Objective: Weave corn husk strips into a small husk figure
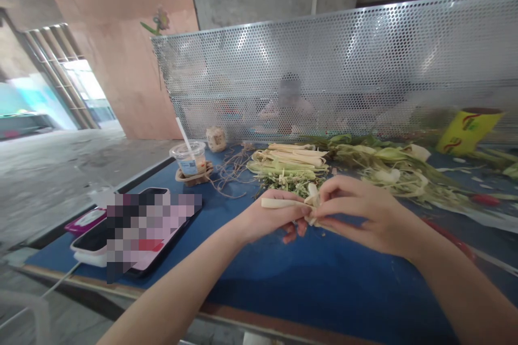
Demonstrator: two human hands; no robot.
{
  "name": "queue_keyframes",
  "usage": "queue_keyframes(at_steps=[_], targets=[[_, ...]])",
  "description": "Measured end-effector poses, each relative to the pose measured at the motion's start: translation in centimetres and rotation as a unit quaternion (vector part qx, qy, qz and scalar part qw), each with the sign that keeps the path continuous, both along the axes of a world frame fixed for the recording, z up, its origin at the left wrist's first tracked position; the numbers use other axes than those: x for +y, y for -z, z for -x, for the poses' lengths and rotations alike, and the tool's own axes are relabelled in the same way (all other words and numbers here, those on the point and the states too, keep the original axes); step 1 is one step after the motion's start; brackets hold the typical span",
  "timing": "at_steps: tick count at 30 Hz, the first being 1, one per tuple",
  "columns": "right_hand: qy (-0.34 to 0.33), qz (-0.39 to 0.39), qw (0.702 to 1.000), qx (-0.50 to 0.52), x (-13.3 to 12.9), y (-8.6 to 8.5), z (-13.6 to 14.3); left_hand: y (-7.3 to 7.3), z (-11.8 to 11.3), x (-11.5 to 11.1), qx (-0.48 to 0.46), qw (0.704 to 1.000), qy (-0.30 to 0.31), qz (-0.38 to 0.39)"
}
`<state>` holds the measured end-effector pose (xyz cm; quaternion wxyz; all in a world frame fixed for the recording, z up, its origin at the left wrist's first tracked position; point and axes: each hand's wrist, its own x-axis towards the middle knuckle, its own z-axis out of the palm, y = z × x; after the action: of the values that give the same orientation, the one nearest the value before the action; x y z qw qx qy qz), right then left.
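Over the blue table, my left hand [279, 214] pinches a pale, flat strip of corn husk [279, 203] between thumb and fingers. One end of the strip points left past my thumb. My right hand [358, 209] meets it from the other side, its fingertips closed on the folded or knotted part of the husk. A short piece sticks up between both hands. Just beyond them lie a stack of pale husk strips [297, 157] and a bunch of small green sprigs [283, 181], partly covered by my hands. The exact fold is hidden by my fingers.
Loose green husks [380, 159] spread to the right, before a yellow container [465, 132]. Tangled twine [237, 167] lies near a lidded cup with a straw [190, 160]. Phones [91, 240] and a tablet [178, 226] sit left. A perforated metal screen [259, 75] stands behind.
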<state>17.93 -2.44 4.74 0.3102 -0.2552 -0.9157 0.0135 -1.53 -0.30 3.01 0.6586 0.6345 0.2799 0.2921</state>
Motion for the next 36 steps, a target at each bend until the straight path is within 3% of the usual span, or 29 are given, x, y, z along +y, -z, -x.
queue_keyframes(at_steps=[5,17,20,25,27,31,36], targets=[[0.060,0.028,0.998,0.025,-0.3,-0.3,0.6,0.1,0.0,0.0,0.009,1.000,-0.007,-0.029],[0.121,0.070,0.988,0.069,0.2,0.6,1.1,0.0,-0.1,0.0,0.033,0.995,-0.024,-0.095],[0.109,0.098,0.981,0.128,0.4,1.1,1.2,0.1,-0.1,0.2,0.017,0.997,-0.007,-0.080],[0.044,0.283,0.934,0.214,0.9,2.0,1.3,0.4,-0.1,0.3,-0.009,0.998,0.011,-0.062],[0.031,0.320,0.920,0.223,0.9,1.9,1.3,0.4,-0.1,0.2,-0.015,0.998,0.013,-0.057],[0.021,0.354,0.906,0.230,0.7,1.5,1.4,0.0,-0.1,-0.1,-0.002,0.998,0.007,-0.058],[0.049,0.348,0.918,0.181,0.8,1.7,1.7,-0.1,-0.2,-0.6,0.039,0.994,-0.003,-0.101]])
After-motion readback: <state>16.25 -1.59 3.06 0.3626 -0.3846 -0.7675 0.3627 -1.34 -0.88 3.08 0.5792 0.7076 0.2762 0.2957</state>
